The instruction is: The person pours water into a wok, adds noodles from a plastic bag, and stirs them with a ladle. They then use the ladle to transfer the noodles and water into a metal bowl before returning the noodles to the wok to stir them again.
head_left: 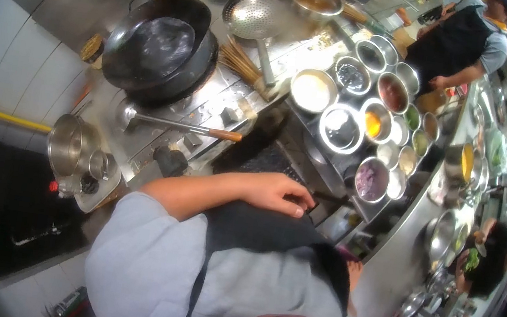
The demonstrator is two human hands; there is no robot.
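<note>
My left hand [278, 192] rests against the black apron [257, 224] at my waist. Its fingers curl loosely, a gap shows between them and the thumb, and I see nothing held. On my right side, a strip of skin, probably my right hand or forearm [354, 278], shows past the apron's edge; its fingers cannot be made out. Beyond my left hand, a ladle [183, 127] with a wooden handle end lies across the stove front. A large black wok [159, 45] sits behind it on the burner. Beside that wok lie a bamboo brush [239, 62] and a perforated strainer [252, 15].
To the right, metal bowls of ingredients crowd a cart, including purple pieces [371, 180] and a yellow one [373, 125]. A steel pot [72, 146] stands at left. One co-worker [451, 40] is at upper right; another person [487, 259] holds greens at far right.
</note>
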